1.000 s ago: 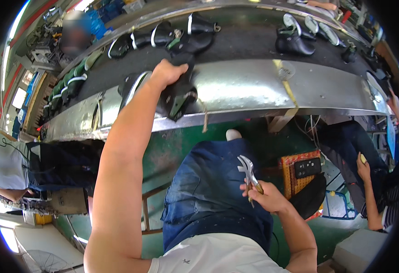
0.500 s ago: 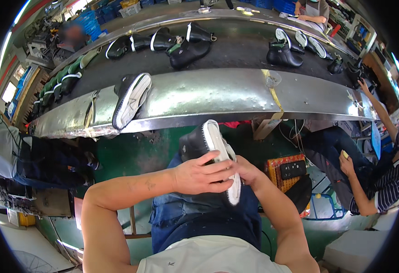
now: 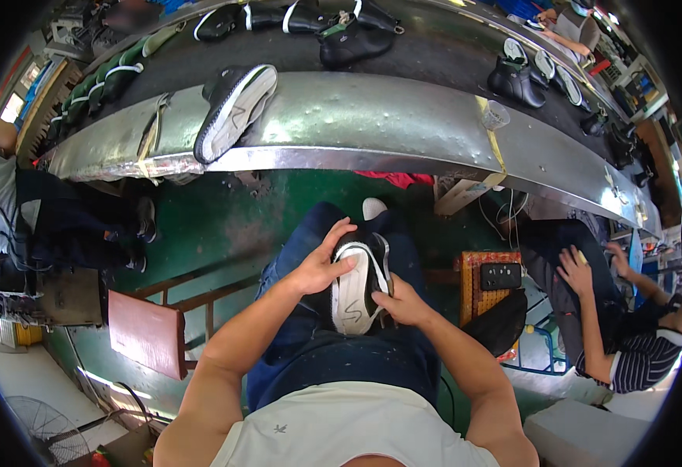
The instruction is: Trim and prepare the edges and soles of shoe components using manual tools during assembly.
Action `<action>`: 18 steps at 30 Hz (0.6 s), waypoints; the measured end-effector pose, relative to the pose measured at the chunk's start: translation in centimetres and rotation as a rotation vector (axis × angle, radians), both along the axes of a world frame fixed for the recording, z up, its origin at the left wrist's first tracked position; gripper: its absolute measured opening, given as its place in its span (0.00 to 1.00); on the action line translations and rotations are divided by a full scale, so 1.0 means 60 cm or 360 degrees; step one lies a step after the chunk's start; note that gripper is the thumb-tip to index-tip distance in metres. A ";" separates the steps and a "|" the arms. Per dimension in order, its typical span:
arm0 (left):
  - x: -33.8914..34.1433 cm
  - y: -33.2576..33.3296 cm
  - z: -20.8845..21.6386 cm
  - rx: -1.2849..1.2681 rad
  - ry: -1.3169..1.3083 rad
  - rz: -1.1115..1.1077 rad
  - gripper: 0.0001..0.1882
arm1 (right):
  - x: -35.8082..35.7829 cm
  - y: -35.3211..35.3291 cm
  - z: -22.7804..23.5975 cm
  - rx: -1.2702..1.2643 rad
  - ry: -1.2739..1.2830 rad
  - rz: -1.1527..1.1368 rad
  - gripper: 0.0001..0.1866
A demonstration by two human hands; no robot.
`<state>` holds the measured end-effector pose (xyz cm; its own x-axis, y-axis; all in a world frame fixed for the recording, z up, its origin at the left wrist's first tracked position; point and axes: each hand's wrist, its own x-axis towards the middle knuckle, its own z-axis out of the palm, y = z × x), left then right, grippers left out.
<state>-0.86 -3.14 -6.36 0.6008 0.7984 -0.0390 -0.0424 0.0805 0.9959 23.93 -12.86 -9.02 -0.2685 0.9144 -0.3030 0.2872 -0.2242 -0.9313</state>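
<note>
A black shoe (image 3: 350,300) rests over my lap, its pale sole turned up and bearing a dark handwritten mark. My left hand (image 3: 324,263) grips the end farther from me, thumb pressed on the sole and fingers around the side. At the right edge my right hand (image 3: 404,302) holds the shoe, thumb on top; its other fingers are mostly hidden underneath. A black strip with a white edge (image 3: 382,261) curves along that side, apart from the sole. Another black shoe (image 3: 218,87) leans on the metal ledge, its white sole showing.
The metal ledge (image 3: 372,117) crosses ahead, before a dark belt (image 3: 450,58) carrying several black shoes. A clear cup (image 3: 495,115) sits on the ledge. Left are a stool (image 3: 148,331) and a standing person (image 3: 53,210); right are a phone (image 3: 501,275) and a seated co-worker (image 3: 636,342).
The shoe has come down closer to my lap, its sole now facing up. My left hand has shifted from across the sole to the far end. The view has tilted downward.
</note>
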 end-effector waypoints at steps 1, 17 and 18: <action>0.001 -0.005 0.019 0.0020 -0.0020 -0.0026 0.34 | 0.010 0.003 0.026 -0.0239 0.0061 0.0048 0.24; 0.000 -0.006 0.013 0.0140 0.0290 0.0015 0.35 | 0.014 0.009 0.174 -0.0632 0.0361 0.0175 0.16; -0.004 -0.004 0.011 0.0160 0.0377 0.0030 0.34 | 0.015 0.018 0.175 -0.0787 0.0381 0.0228 0.16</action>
